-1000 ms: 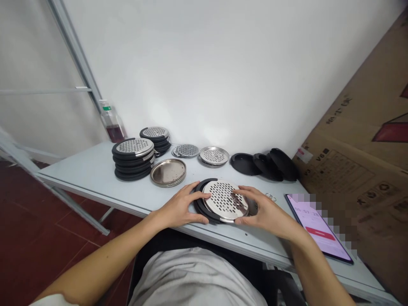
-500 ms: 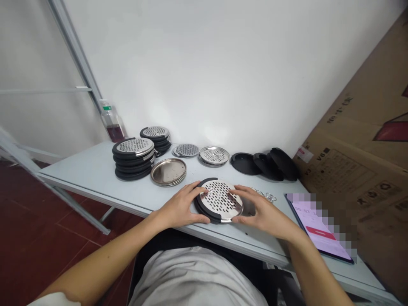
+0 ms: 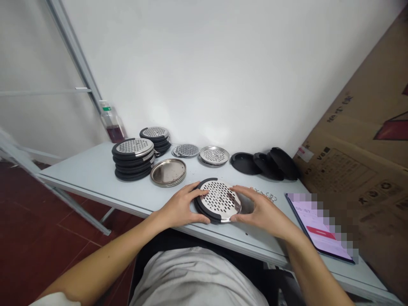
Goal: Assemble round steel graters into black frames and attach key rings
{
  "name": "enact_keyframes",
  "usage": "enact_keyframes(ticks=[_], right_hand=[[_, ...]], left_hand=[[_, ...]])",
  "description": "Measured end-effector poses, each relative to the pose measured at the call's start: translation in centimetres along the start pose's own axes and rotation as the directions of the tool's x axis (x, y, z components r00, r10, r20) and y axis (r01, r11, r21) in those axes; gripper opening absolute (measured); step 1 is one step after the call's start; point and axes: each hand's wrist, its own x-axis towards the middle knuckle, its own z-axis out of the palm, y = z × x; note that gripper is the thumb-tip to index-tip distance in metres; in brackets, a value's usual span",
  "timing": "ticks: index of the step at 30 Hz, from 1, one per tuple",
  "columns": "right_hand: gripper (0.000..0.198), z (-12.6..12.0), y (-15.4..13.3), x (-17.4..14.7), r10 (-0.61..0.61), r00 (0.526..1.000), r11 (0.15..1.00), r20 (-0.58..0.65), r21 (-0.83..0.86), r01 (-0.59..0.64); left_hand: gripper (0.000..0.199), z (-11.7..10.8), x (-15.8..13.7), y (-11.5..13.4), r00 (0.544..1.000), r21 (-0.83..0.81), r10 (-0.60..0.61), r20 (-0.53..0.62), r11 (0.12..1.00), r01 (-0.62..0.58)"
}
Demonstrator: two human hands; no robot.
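A round slotted metal plate (image 3: 219, 199) lies on the table near the front edge, with a black rim piece (image 3: 207, 212) wrapped around its left side. My left hand (image 3: 181, 206) grips the black rim, its thumb at the front and its fingers reaching over the top. On the opposite side, my right hand (image 3: 258, 210) holds the bare metal edge between thumb and fingers. Both palms face inward, and the plate is flat between them. Just behind my right hand are several small metal rings (image 3: 267, 195), partly hidden by it.
Behind stand two stacks of black-rimmed slotted plates (image 3: 134, 159), shallow metal trays (image 3: 168, 172), loose slotted discs (image 3: 188, 150) and a tray with a slotted disc (image 3: 214, 156). Black round covers (image 3: 245, 163) lean by a cardboard box (image 3: 360, 170). A tablet (image 3: 318, 229) lies right; a bottle (image 3: 113, 125) stands left.
My right hand has shifted slightly left, pressed against the metal edge, and its index finger has moved a little off the slotted top. My left hand stays in place on the black rim.
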Motion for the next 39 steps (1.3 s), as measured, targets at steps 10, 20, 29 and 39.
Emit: enact_keyframes(ticks=[10, 20, 29, 39], right_hand=[[0.075, 0.4, 0.6, -0.2, -0.034, 0.999, 0.999, -0.001, 0.014, 0.034], [0.072, -0.6, 0.3, -0.4, -0.065, 0.997, 0.992, -0.051, 0.109, 0.07], [0.05, 0.1, 0.1, 0.1, 0.057, 0.953, 0.951, -0.298, 0.308, 0.039], [0.079, 1.7, 0.6, 0.5, -0.045, 0.975, 0.978, -0.218, 0.189, 0.088]], left_hand=[[0.089, 0.3, -0.1, 0.0, 1.0, 0.072, 0.031, 0.007, 0.997, -0.031], [0.054, -0.1, 0.8, 0.3, 0.933, 0.136, 0.298, -0.199, 0.952, -0.275], [0.042, -1.6, 3.7, 1.5, 0.897, -0.042, 0.071, -0.437, 0.994, -0.099], [0.045, -0.3, 4.7, 0.4, 0.926, -0.318, -0.235, -0.295, 0.938, 0.137]])
